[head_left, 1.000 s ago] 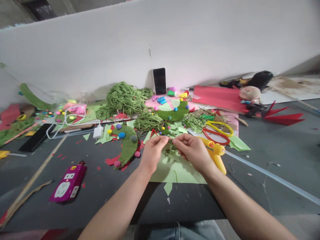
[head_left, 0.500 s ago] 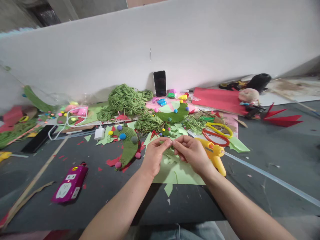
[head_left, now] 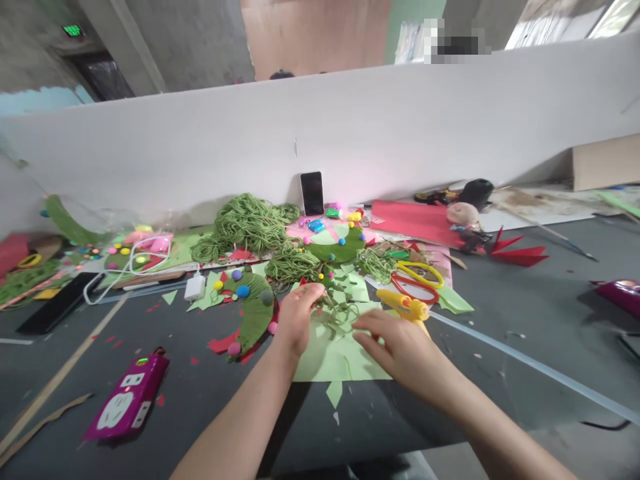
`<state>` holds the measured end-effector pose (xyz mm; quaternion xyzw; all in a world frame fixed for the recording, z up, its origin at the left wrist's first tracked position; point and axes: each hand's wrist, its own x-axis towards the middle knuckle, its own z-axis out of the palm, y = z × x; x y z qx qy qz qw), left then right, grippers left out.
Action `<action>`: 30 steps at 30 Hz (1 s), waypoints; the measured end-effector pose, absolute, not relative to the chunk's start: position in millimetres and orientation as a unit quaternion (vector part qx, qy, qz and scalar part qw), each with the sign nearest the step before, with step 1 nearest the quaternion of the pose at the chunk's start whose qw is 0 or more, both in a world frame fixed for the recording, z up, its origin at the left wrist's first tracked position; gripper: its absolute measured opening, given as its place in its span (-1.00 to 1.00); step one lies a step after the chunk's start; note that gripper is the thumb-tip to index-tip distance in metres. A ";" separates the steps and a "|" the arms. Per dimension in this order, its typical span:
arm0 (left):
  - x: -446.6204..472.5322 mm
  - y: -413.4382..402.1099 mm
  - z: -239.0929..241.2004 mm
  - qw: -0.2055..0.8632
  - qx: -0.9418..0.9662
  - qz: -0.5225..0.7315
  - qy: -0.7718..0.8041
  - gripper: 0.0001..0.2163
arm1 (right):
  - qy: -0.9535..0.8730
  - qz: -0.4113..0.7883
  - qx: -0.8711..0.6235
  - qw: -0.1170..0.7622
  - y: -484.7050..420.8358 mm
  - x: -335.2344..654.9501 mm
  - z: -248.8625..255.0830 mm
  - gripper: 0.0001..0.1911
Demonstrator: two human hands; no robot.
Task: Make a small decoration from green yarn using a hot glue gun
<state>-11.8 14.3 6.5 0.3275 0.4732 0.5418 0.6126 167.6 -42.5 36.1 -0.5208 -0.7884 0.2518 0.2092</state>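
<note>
My left hand (head_left: 299, 317) is closed in a pinch, thumb against fingers; what lies between the fingertips is too small to make out. Right beside those fingertips are loose green yarn strands (head_left: 345, 316), above a light green paper sheet (head_left: 325, 363). My right hand (head_left: 395, 340) is apart from the left, its thumb and fingers separated and nothing visible in them. Close behind it lies a yellow glue gun (head_left: 404, 304) with a long clear glue stick (head_left: 520, 360). To the left, a green yarn-wrapped crescent (head_left: 259, 320) carries coloured pompoms.
A heap of green yarn (head_left: 250, 223) and a phone (head_left: 313, 193) stand near the white partition (head_left: 200, 147). Scissors (head_left: 420, 280) with red and yellow handles lie at right. A purple box (head_left: 130, 397) sits front left, near a white charger (head_left: 195, 287). Red paper (head_left: 410, 223) lies behind.
My hands, which met at the fingertips, have come apart; the right moved rightward and its fingers opened. The left stays pinched. The camera view has tilted up and turned slightly right.
</note>
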 end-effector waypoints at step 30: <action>-16.5 19.0 -0.6 0.611 0.322 0.521 0.502 -0.75 | -0.608 0.491 -0.475 0.405 2.0 190.2 15.2 -0.72</action>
